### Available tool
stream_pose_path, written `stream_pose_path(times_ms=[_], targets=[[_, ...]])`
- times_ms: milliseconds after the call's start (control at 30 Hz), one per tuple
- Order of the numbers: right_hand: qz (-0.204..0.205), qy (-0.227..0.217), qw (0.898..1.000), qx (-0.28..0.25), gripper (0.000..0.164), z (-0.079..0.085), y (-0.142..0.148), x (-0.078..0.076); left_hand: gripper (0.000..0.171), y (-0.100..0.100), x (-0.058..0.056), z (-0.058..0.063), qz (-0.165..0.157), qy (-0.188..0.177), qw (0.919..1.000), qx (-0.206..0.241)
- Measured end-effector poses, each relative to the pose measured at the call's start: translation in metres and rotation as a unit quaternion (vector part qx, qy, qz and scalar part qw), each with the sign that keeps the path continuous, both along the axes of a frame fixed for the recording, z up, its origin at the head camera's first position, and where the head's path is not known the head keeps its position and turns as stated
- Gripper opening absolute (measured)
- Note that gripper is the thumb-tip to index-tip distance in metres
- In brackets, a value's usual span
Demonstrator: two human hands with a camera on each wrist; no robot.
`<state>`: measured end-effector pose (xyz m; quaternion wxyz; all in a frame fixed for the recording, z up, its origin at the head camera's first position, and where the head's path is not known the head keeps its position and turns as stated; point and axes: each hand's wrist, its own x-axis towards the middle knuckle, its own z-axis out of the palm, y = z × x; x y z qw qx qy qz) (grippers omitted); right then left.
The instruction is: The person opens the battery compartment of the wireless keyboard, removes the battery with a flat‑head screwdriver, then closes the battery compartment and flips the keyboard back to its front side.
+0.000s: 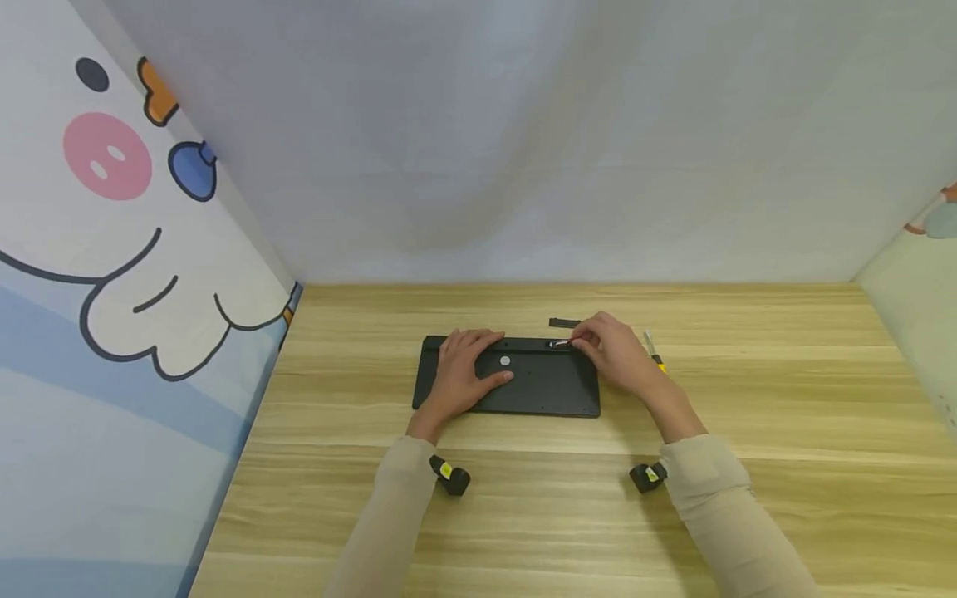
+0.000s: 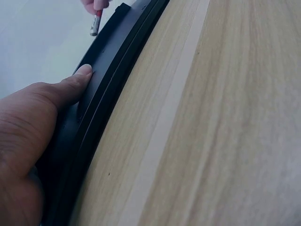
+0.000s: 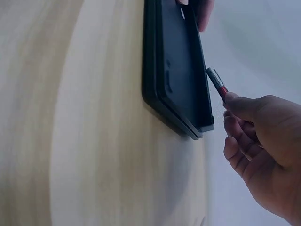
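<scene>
A black keyboard lies face down, its underside with a round pale sticker showing. My left hand rests on its left part, fingers at the far edge and thumb flat on the underside. Between right thumb and fingertips, my right hand pinches a small red-and-silver battery, its silver end pointing away from the fingers. The battery is at the small battery compartment near the keyboard's far right edge. Whether it touches the compartment I cannot tell.
Just beyond the keyboard lies a slim black cover, partly behind the right hand. To the right of that hand is a screwdriver with a yellow-and-black handle. A pale wall stands behind the wooden table.
</scene>
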<state>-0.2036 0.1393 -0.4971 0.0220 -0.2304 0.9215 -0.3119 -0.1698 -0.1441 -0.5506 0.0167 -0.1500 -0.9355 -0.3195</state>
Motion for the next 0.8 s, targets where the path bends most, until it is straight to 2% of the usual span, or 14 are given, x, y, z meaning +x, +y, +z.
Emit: stream_pose_path(times_ms=[333, 800], targets=[[-0.028, 0.005, 1.000, -0.002, 0.017, 0.007, 0.024, -0.006, 0.069, -0.001, 0.000, 0.001, -0.003, 0.007, 0.9999, 0.009], [-0.072, -0.009, 0.997, 0.001, 0.021, -0.001, 0.045, -0.018, 0.069, 0.000, 0.000, 0.000, -0.005, 0.006, 0.9999, 0.010]])
